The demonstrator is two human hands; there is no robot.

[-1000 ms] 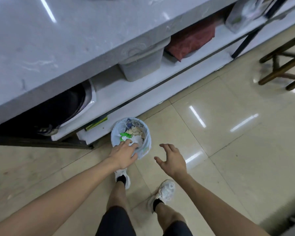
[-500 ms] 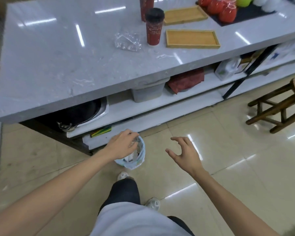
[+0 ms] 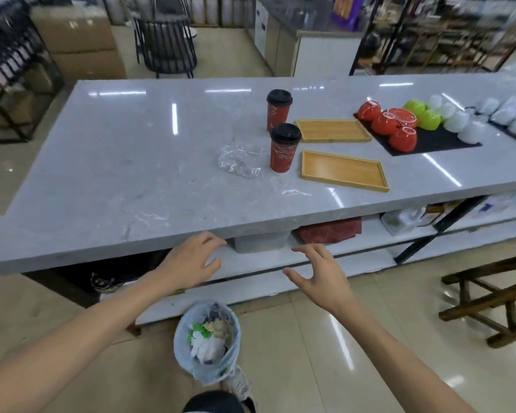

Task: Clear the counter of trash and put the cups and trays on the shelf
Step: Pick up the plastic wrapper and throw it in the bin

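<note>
Crumpled clear plastic wrap lies on the worktop near its middle, at about 12 o'clock from our hands, just left of the nearer red cup. We judge it very light, soft and slippery, so a pinch on a raised fold should lift it; it may spring open or cling.

Our left hand hovers at the worktop's near edge, fingers loosely apart, holding nothing. Below it, at 6 o'clock on the floor, stands the lined trash bin, already part full.

Our right hand hangs beside the left at 3 o'clock from it, fingers spread, its grip also empty.

The nearer red cup and the farther red cup stand upright with black lids. We cannot tell whether they are full, so we would take each round the middle of its paper wall and keep it level.

At 3 o'clock from the cups lie the near wooden tray and the far wooden tray, flat, stiff, probably light; a long rim suits a pinch. Both are bare.
</note>
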